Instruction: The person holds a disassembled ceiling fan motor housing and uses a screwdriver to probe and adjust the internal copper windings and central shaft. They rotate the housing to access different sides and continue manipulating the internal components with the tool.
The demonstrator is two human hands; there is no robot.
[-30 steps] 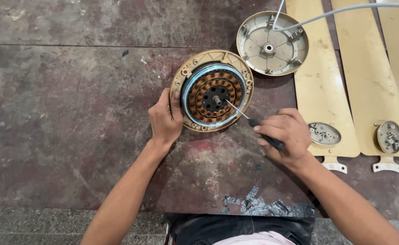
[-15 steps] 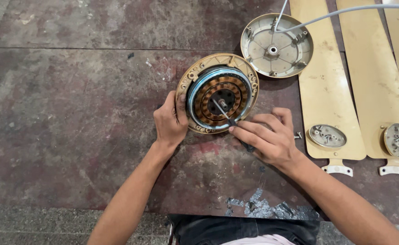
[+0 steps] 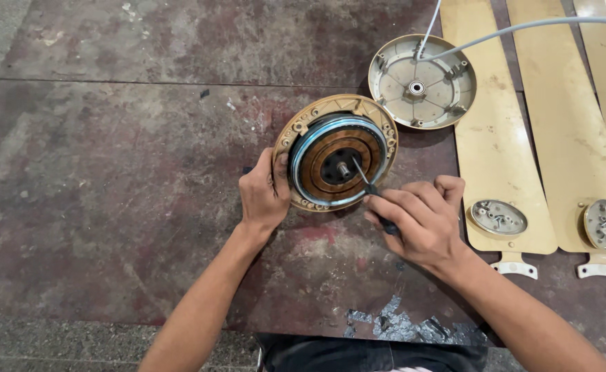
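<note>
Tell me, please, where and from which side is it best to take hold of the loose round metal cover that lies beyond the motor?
Probably by its outer rim, from the far-left side. The round cover lies open side up, so its thin raised edge offers a pinch grip. A grey cable crosses its right part, and the fan motor, steadied by the left hand, lies close at its lower left.

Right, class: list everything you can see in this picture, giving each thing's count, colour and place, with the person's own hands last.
fan motor: one, gold housing with copper windings, centre of the floor
motor cover: one, cream, upper right, beside the motor
fan blades: three, cream-gold, flat along the right
round caps: two, grey, on the blade ends
cable: one, white, running to the cover
screwdriver: one, dark handle, tip in the motor
left hand: steadies the motor's rim
right hand: grips the screwdriver
</note>
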